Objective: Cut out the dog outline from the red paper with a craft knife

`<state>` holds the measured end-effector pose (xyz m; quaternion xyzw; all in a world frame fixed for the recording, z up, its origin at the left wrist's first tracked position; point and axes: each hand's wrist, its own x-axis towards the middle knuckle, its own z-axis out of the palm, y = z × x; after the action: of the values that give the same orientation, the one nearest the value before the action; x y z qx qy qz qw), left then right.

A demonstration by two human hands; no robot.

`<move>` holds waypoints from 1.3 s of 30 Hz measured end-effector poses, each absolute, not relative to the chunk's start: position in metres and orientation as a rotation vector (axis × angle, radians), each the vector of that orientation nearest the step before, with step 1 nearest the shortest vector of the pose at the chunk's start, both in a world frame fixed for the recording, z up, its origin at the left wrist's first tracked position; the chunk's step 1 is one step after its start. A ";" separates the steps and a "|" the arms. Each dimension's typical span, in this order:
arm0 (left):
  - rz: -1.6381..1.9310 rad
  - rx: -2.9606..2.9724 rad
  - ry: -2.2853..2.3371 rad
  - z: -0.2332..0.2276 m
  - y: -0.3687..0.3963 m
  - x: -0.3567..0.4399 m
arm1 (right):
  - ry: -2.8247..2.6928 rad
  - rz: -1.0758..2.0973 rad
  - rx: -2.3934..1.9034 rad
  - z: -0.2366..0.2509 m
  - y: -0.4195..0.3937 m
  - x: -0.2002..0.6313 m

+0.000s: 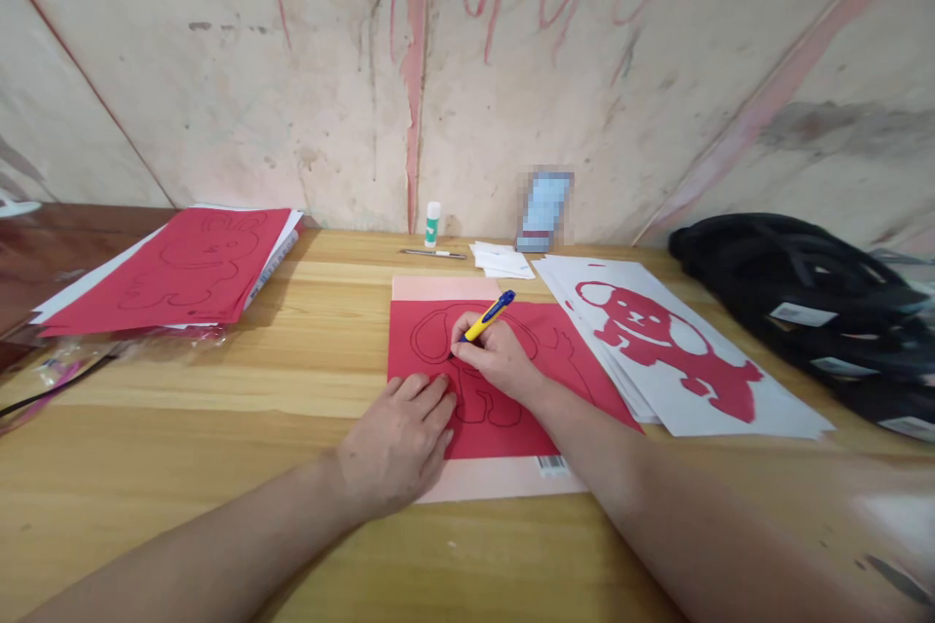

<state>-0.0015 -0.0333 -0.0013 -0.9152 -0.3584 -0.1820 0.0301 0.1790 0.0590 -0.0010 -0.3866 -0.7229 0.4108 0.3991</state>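
Here the right hand (501, 357) grips a pen (485, 317), tip on the red sheet (504, 380) at table centre; the left hand (400, 443), at its seven o'clock, presses it flat, open.

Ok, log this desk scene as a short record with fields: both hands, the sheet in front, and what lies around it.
right hand: right hand grips a yellow-and-blue knife, tip on the red sheet
left hand: left hand lies flat on the red sheet's lower left part
red sheet: outlined animal figure, lying on a pink mat
to the right: white sheets with a red cut-out dog on top
to the left: red paper stack
at the wall: glue stick
surface: wooden table
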 end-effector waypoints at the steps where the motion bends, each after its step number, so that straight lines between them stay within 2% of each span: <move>1: -0.548 -2.817 -1.103 -0.001 -0.033 -0.001 | -1.830 1.034 -0.980 0.000 0.059 0.179; 39: -0.470 -2.812 -1.220 0.000 -0.035 -0.002 | -1.881 0.997 -0.913 -0.003 0.061 0.178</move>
<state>-0.0019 -0.0345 -0.0004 -0.9066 -0.3932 -0.1516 0.0204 0.1784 0.0606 -0.0030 -0.3609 -0.7440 0.3941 0.4010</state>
